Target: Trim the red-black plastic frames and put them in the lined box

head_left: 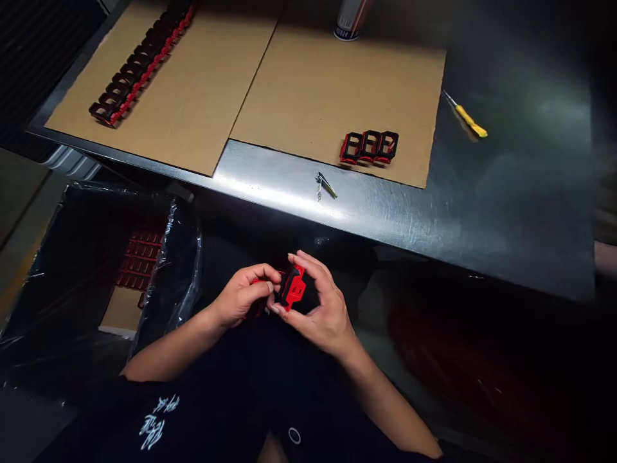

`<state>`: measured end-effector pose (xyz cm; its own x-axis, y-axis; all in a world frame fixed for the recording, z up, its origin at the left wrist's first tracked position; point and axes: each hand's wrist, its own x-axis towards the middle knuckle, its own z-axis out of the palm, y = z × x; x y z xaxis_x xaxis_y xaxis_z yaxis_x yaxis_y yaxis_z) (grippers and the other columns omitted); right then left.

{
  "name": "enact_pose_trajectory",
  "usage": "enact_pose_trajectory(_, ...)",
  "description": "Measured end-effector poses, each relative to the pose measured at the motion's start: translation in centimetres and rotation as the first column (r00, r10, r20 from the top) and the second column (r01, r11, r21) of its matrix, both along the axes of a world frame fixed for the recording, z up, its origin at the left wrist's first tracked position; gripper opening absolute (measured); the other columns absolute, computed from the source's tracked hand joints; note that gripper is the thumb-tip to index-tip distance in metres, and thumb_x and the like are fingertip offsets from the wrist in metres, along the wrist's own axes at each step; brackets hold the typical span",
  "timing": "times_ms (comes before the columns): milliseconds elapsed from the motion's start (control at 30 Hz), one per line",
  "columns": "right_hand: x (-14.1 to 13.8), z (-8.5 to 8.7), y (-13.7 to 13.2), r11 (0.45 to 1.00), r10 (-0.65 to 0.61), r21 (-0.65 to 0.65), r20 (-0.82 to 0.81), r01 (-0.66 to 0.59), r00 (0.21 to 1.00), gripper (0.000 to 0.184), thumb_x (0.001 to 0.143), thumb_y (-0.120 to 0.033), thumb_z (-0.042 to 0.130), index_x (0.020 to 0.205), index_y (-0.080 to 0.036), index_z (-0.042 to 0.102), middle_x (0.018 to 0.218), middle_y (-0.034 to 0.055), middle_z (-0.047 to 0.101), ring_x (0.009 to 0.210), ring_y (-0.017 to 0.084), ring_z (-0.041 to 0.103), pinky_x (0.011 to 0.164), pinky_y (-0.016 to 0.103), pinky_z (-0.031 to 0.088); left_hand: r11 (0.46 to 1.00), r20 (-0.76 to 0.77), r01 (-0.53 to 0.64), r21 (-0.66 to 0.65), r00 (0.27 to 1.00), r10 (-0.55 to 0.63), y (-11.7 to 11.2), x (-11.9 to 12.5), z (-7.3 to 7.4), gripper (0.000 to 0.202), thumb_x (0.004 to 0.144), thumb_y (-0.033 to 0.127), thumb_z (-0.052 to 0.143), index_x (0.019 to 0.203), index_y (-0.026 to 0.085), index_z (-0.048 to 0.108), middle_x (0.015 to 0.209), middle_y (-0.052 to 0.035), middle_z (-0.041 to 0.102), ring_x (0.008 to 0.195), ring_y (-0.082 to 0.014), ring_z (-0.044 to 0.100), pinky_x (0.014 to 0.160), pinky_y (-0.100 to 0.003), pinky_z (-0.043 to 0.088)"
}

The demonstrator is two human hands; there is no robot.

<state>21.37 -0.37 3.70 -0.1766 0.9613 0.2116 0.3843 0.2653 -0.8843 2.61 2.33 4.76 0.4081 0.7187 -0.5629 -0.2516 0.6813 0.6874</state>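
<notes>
- Black shirt [159,421] with white print fills the bottom of the view, and both forearms reach up from it over the person's lap.
- Left hand [243,296] is closed around one side of a red-and-black plastic frame [293,286], gripping it.
- Right hand [318,302] grips the other side, with its fingers curled over the top edge, so the frame sits between both hands, held above the lap and below the table edge.
- Long chain of linked red-and-black frames [142,64] lies on the left cardboard sheet [164,116], many units joined.
- Short run of three joined frames [369,146] sits on the right cardboard sheet [308,83].
- Stacked red pieces [139,257] remain in a box lined with clear plastic [178,257], to the left of the person.
- Steel table [385,212] carries a small metal clipper [326,185], a yellow-handled pick [470,120] and a spray can [351,19].
</notes>
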Motion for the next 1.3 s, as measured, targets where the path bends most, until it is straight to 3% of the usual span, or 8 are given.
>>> enact_pose_trajectory(200, -0.1, -0.2, 0.0, 0.998, 0.016, 0.054, 0.048, -0.018, 0.999, 0.079, 0.08, -0.027, 0.083, 0.15, -0.03, 0.046, 0.141, 0.0109, 0.065, 0.141, 0.034, 0.053, 0.112, 0.056, 0.051, 0.94, -0.069, 0.221, 0.258, 0.975, -0.21, -0.6, -0.8, 0.1, 0.045, 0.088, 0.042, 0.068, 0.124, 0.016, 0.065, 0.104, -0.0088, 0.072, 0.078, -0.0154, 0.066, 0.067, -0.024, 0.053)
enact_pose_trajectory(400, -0.4, -0.2, 0.0, 0.995, 0.008, 0.103, 0.048, -0.013, 0.999, 0.074, 0.081, -0.024, 0.079, 0.148, -0.028, 0.047, 0.138, 0.012, 0.066, 0.139, 0.033, 0.054, 0.111, 0.056, 0.052, 0.872, -0.278, 0.371, 0.319, 0.917, -0.288, -0.4, -1.1, 1.0, 0.049, 0.086, 0.037, 0.068, 0.13, 0.015, 0.062, 0.093, -0.0054, 0.068, 0.076, -0.0152, 0.06, 0.069, -0.025, 0.048)
enact_pose_trajectory(567, -0.4, 0.3, -0.1, 0.998, 0.039, 0.049, 0.029, -0.04, 0.999, 0.074, 0.082, -0.022, 0.077, 0.149, -0.029, 0.046, 0.141, 0.0116, 0.064, 0.14, 0.033, 0.053, 0.114, 0.058, 0.048, 0.877, -0.362, 0.376, 0.3, 0.895, -0.26, -0.7, -0.9, 1.2, 0.046, 0.085, 0.034, 0.071, 0.127, 0.016, 0.065, 0.088, -0.0038, 0.069, 0.072, -0.014, 0.058, 0.069, -0.025, 0.046)
enact_pose_trajectory(700, 0.8, 0.4, -0.4, 0.979, 0.089, -0.172, -0.127, -0.11, 0.988, 0.079, 0.077, -0.03, 0.081, 0.149, -0.03, 0.048, 0.144, 0.0111, 0.061, 0.133, 0.033, 0.059, 0.113, 0.054, 0.05, 0.885, -0.369, 0.341, 0.317, 0.904, -0.216, -0.9, -1.3, 1.0, 0.05, 0.086, 0.037, 0.073, 0.131, 0.018, 0.064, 0.091, -0.0047, 0.071, 0.074, -0.015, 0.062, 0.071, -0.025, 0.048)
enact_pose_trajectory(833, 1.9, 0.2, -0.6, 0.925, -0.012, -0.342, -0.459, -0.164, 0.889, 0.038, 0.089, -0.041, 0.07, 0.124, -0.027, 0.068, 0.117, 0.0078, 0.072, 0.106, 0.027, 0.071, 0.094, 0.044, 0.059, 0.873, -0.391, 0.352, 0.337, 0.896, -0.21, -1.0, -1.6, 0.9, 0.052, 0.088, 0.041, 0.072, 0.135, 0.02, 0.063, 0.094, -0.0047, 0.074, 0.075, -0.0147, 0.064, 0.072, -0.025, 0.049)
enact_pose_trajectory(933, 1.5, 0.1, -0.7, 0.877, -0.083, -0.433, -0.563, -0.208, 0.822, 0.025, 0.09, -0.045, 0.072, 0.106, -0.026, 0.074, 0.092, 0.0033, 0.072, 0.083, 0.021, 0.07, 0.078, 0.035, 0.059, 0.848, -0.428, 0.382, 0.366, 0.879, -0.211, -1.1, -1.6, 1.1, 0.054, 0.088, 0.042, 0.072, 0.137, 0.02, 0.061, 0.085, -0.0024, 0.073, 0.07, -0.013, 0.062, 0.068, -0.023, 0.048)
enact_pose_trajectory(1100, 0.3, 0.3, -0.7, 0.836, -0.103, -0.478, -0.62, -0.27, 0.778, 0.02, 0.087, -0.043, 0.077, 0.098, -0.026, 0.073, 0.087, 0.0004, 0.071, 0.078, 0.019, 0.068, 0.076, 0.033, 0.056, 0.818, -0.472, 0.411, 0.403, 0.859, -0.198, -1.2, -1.4, 1.1, 0.057, 0.088, 0.035, 0.072, 0.14, 0.018, 0.058, 0.108, -0.0075, 0.077, 0.093, -0.0198, 0.073, 0.087, -0.029, 0.055)
enact_pose_trajectory(1300, 0.5, 0.4, -0.5, 0.868, -0.04, -0.422, -0.583, -0.261, 0.811, 0.024, 0.09, -0.048, 0.072, 0.098, -0.025, 0.077, 0.093, 0.0037, 0.072, 0.083, 0.022, 0.068, 0.078, 0.037, 0.057, 0.723, -0.53, 0.454, 0.521, 0.836, -0.143, -0.9, -2.2, 0.6, 0.053, 0.083, 0.027, 0.075, 0.135, 0.023, 0.066, 0.128, -0.01, 0.073, 0.112, -0.027, 0.072, 0.101, -0.038, 0.055)
